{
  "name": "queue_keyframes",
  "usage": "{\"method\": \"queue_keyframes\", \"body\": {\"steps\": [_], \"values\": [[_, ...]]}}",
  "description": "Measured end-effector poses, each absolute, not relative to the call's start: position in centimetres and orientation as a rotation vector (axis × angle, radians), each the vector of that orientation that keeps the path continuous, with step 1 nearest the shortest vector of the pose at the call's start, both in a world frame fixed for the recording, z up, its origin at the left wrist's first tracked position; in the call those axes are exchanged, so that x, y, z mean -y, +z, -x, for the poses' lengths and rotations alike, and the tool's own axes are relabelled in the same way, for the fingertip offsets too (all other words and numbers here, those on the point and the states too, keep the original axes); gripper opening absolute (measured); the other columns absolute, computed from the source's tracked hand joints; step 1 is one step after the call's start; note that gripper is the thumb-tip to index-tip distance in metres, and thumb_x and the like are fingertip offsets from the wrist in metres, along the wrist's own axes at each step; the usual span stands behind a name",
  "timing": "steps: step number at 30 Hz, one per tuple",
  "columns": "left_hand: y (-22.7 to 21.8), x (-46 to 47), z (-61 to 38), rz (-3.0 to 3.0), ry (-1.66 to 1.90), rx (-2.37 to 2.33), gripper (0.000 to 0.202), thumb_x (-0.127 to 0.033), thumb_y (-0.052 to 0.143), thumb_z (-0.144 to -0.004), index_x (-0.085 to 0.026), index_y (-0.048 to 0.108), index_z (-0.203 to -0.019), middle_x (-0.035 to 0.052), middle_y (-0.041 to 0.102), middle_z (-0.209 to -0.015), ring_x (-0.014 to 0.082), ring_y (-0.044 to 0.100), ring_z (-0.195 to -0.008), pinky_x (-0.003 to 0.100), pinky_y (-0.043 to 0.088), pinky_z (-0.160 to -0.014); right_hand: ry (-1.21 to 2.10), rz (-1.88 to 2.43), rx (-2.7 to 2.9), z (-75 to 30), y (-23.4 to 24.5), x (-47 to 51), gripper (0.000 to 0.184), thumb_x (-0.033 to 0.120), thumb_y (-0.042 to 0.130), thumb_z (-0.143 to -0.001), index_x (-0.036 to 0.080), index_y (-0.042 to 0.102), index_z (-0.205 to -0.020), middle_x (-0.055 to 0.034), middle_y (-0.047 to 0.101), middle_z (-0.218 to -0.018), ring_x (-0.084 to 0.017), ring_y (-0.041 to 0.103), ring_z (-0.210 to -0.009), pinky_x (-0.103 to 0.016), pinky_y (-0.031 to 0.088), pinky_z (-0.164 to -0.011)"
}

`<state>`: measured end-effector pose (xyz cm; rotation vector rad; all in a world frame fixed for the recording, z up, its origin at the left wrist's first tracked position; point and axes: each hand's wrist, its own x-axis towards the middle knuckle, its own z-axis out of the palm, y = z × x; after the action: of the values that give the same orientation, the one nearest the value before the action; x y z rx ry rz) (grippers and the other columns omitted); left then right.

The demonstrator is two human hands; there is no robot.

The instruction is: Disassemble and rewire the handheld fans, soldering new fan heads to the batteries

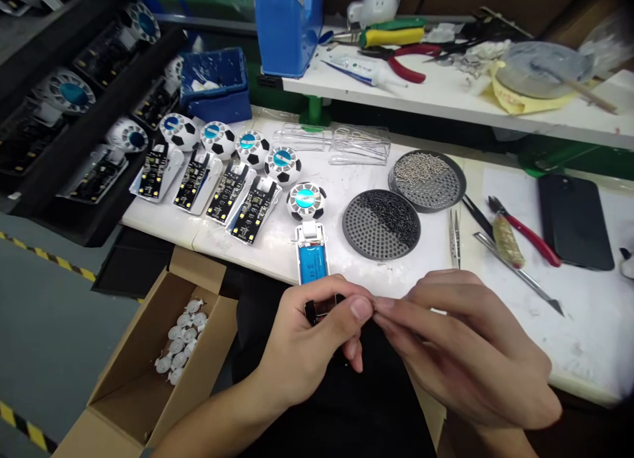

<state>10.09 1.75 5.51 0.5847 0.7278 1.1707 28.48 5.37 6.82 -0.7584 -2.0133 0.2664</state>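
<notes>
Just below the table's front edge, my left hand [317, 339] is closed around what looks like a black circuit board [310, 312], mostly covered by my fingers. My right hand [460, 339] pinches at the left thumb and forefinger; whatever lies between the fingertips is too small or hidden to name. Right behind my left hand is an opened white device with a blue battery [313, 263], joined to a football-patterned fan head [306, 201]. To its left, several similar fan units with black circuit boards [253, 210] lie in a row.
Two round perforated trays hold black screws [396, 213] and silver screws [421, 167]. Tweezers [454, 240], red-handled cutters [529, 236] and a phone [574, 221] lie at right. A cardboard box [123, 405] with white parts stands lower left. A rack [94, 134] and shelf [470, 114] border the table.
</notes>
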Motion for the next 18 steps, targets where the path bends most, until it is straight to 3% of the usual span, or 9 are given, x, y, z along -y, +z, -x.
{"method": "queue_keyframes", "body": {"steps": [7, 12, 16, 18], "values": [[6.9, -1.7, -9.3, -1.032, 1.198, -1.014, 0.018, -0.021, 0.072, -0.104, -0.025, 0.085, -0.116, -0.001, 0.066, -0.08, 0.0081, 0.065, -0.064, 0.021, 0.053, -0.062, 0.156, 0.769, 2.013, -28.3, 6.5, -5.5, 0.023, -0.003, 0.088, -0.085, 0.002, 0.081, -0.107, -0.0106, 0.068, -0.096, -0.017, 0.062, -0.085, -0.036, 0.054, -0.074], [7.0, -1.3, -8.8, -1.311, 1.226, -1.06, 0.037, -0.008, 0.069, -0.099, -0.025, 0.08, -0.13, 0.0014, 0.067, -0.087, 0.0104, 0.061, -0.074, 0.023, 0.048, -0.066, 0.211, 0.782, 2.009, -28.5, 6.3, -5.8, 0.024, -0.004, 0.087, -0.086, 0.002, 0.079, -0.108, -0.0112, 0.068, -0.097, -0.018, 0.062, -0.087, -0.035, 0.054, -0.074], [6.9, -0.7, -8.8, -1.103, 1.162, -0.888, 0.052, -0.008, 0.056, -0.101, -0.029, 0.069, -0.147, 0.004, 0.059, -0.102, 0.0119, 0.054, -0.08, 0.024, 0.048, -0.067, 0.35, 0.776, 1.913, -28.5, 5.9, -5.9, 0.023, -0.006, 0.081, -0.09, 0.005, 0.078, -0.111, -0.0109, 0.068, -0.098, -0.018, 0.065, -0.084, -0.033, 0.053, -0.07], [7.1, -0.5, -8.9, -0.86, 1.157, -0.776, 0.054, -0.011, 0.059, -0.097, -0.031, 0.064, -0.147, 0.004, 0.053, -0.109, 0.0117, 0.048, -0.081, 0.023, 0.047, -0.067, 0.361, 0.766, 1.843, -28.3, 5.5, -5.9, 0.019, -0.003, 0.078, -0.093, 0.008, 0.078, -0.108, -0.0098, 0.068, -0.096, -0.018, 0.066, -0.082, -0.034, 0.053, -0.068]]}}
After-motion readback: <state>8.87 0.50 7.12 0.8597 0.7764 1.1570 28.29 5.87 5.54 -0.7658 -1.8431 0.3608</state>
